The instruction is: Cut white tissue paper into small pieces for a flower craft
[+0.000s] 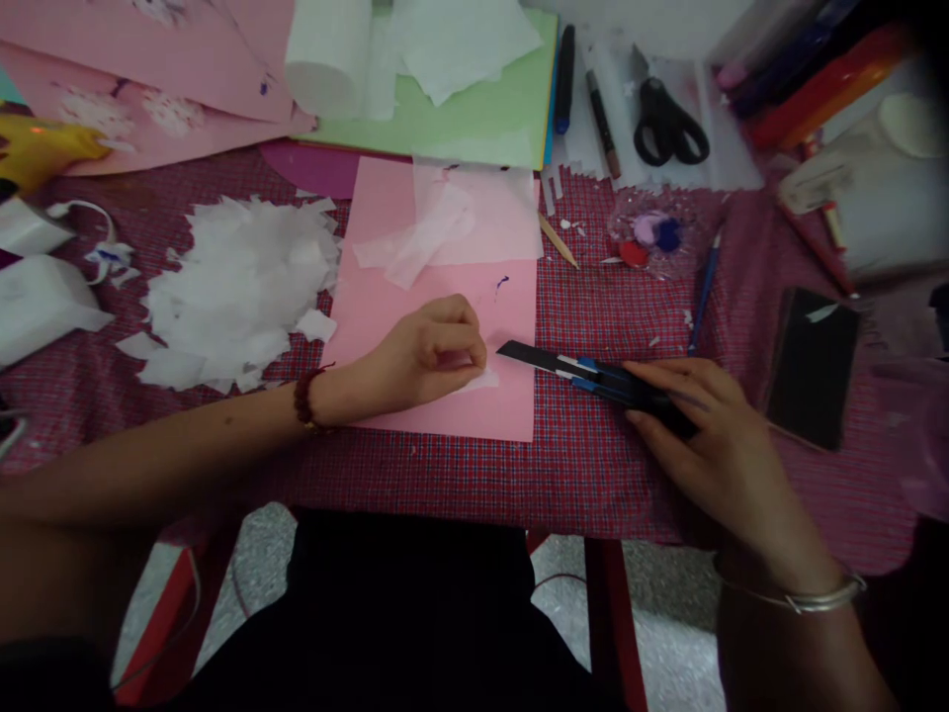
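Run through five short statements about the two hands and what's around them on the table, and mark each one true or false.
1. The right hand holds a utility knife. True.
2. The left hand is over a pink sheet. True.
3. The utility knife points away from the left hand. False: its blade points toward that hand.
4. White paper pieces lie heaped to the left of the pink sheet. True.
5. No jewellery is worn. False: a beaded bracelet is on the left wrist and a metal bangle on the right.
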### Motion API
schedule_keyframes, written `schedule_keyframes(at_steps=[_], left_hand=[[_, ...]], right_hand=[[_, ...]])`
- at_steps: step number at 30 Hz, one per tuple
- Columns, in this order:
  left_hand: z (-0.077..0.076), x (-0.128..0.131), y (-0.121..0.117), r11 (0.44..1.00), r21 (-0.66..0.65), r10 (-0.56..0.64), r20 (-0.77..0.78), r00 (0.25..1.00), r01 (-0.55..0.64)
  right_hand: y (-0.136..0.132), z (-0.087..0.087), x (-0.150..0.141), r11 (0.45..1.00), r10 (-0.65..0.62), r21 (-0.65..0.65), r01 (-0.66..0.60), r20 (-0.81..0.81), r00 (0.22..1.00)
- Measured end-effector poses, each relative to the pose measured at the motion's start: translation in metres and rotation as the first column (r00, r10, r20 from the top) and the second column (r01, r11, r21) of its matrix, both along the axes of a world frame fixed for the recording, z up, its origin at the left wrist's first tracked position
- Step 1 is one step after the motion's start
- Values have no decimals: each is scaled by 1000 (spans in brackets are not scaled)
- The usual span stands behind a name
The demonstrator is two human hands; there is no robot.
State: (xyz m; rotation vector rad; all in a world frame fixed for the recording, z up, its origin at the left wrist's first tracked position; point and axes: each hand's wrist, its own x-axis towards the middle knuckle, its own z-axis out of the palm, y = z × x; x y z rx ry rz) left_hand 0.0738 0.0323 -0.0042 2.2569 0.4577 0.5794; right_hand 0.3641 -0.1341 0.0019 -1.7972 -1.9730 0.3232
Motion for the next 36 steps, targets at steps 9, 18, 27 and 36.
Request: schedule_keyframes(at_steps=[9,18,27,36], left_hand=[[-1,-2,-1,999,13,-47,128,991,46],[2,1,0,998,27,-60,100,993,57],[2,0,-1,994,-96,-48,-21,999,46],[-5,7,1,986,-169,6,-6,1000,-7]], right_hand=[[2,7,-8,998,58,-35,-58,-3,998],[20,12,-12,989,129,-76,-124,73,989],[33,13,-13,972,204,-125,-197,51,978],[34,11,-15,955,248,-173,-242,13,969]])
